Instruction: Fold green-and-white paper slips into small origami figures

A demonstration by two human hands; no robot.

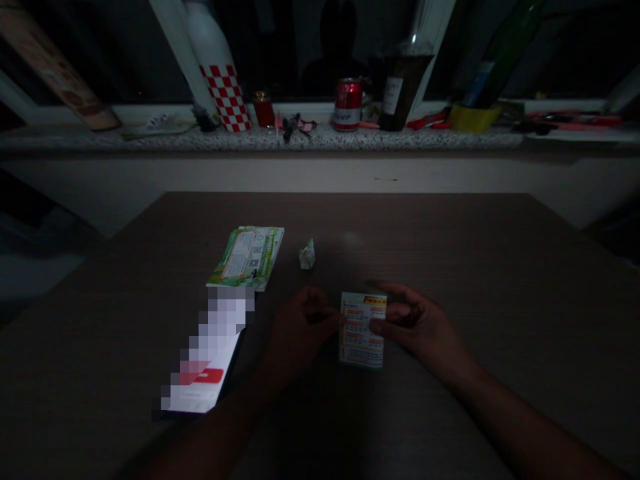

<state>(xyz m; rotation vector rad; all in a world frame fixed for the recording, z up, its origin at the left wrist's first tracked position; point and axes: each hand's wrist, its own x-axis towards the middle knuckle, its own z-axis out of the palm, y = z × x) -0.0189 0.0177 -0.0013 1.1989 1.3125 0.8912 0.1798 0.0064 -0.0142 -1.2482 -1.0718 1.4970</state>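
A small printed paper sheet [362, 329] lies on the dark wooden table [450, 253] in front of me. My left hand [300, 327] pinches its left edge with curled fingers. My right hand [417, 327] pinches its right edge, thumb and fingers closed on the paper. A small folded paper piece [307, 254] sits on the table just beyond my hands. A stack of green and white printed leaflets [249, 257] lies further to the left.
A white and red paper [207, 373], partly blurred, lies at my left forearm. A stone window sill [260, 139] at the back carries a red can [348, 103], a dark bottle [403, 87], a checkered bottle [220, 73], a small red jar [263, 109] and clutter.
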